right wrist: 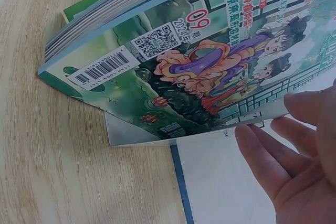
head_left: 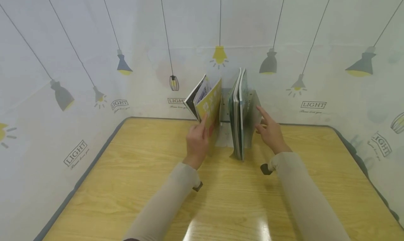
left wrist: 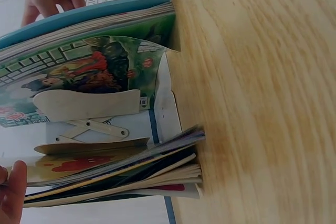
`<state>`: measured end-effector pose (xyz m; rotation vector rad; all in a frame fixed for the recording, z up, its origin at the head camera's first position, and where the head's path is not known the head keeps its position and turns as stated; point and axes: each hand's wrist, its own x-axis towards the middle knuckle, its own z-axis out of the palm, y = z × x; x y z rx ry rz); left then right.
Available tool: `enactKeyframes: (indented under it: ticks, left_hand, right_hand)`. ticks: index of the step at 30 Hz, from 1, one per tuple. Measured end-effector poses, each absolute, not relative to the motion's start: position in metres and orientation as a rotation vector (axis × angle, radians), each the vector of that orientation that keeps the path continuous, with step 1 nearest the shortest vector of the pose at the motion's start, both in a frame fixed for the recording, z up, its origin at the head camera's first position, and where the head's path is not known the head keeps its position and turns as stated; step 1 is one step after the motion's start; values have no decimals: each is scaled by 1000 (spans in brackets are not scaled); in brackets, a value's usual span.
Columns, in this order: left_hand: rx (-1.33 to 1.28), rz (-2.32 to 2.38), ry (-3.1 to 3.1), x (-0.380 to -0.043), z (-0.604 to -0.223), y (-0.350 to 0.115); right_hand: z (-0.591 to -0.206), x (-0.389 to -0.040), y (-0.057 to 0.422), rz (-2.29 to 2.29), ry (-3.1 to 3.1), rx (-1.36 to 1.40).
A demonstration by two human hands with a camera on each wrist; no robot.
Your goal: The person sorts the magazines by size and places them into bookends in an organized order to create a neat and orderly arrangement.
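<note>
A pale metal book rack (left wrist: pixel 89 106) with crossed scissor links stands at the back of the table, magazines on both sides. Several books and magazines lean outward on its left, a yellow magazine (head_left: pixel 209 102) innermost. My left hand (head_left: pixel 197 142) is at their front edges, its extended index finger over the yellow cover; I cannot tell whether it grips them. To the right stands an upright stack of magazines (head_left: pixel 238 114), the outer one showing a green illustrated cover (right wrist: pixel 205 77). Beside it, my right hand (head_left: pixel 272 133), fingers spread, has its fingertips right at the rack's right end plate (head_left: pixel 252 118).
The wooden table (head_left: pixel 142 185) runs back to a wall covering (head_left: pixel 151 30) printed with hanging lamps. A dark band (head_left: pixel 85 174) marks the table's left edge. A small dark object (head_left: pixel 266 169) sits at the right cuff.
</note>
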<state>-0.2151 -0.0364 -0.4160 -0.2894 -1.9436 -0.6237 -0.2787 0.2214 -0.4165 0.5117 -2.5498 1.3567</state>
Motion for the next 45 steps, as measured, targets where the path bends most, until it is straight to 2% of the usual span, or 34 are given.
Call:
enactKeyframes:
  ticks: [11, 29, 45]
  left_hand:
    - [-341, -628, -1945, -216, -416, -41]
    - [-285, -750, -2021, -218, -424, -45]
    - [-408, -985, -2005, -221, -435, -55]
  right_hand:
    - [-416, -279, 221, 1332, -2555, 514]
    - [-418, -280, 222, 1354, -2565, 503]
    - [-418, -279, 220, 1318, -2558, 502]
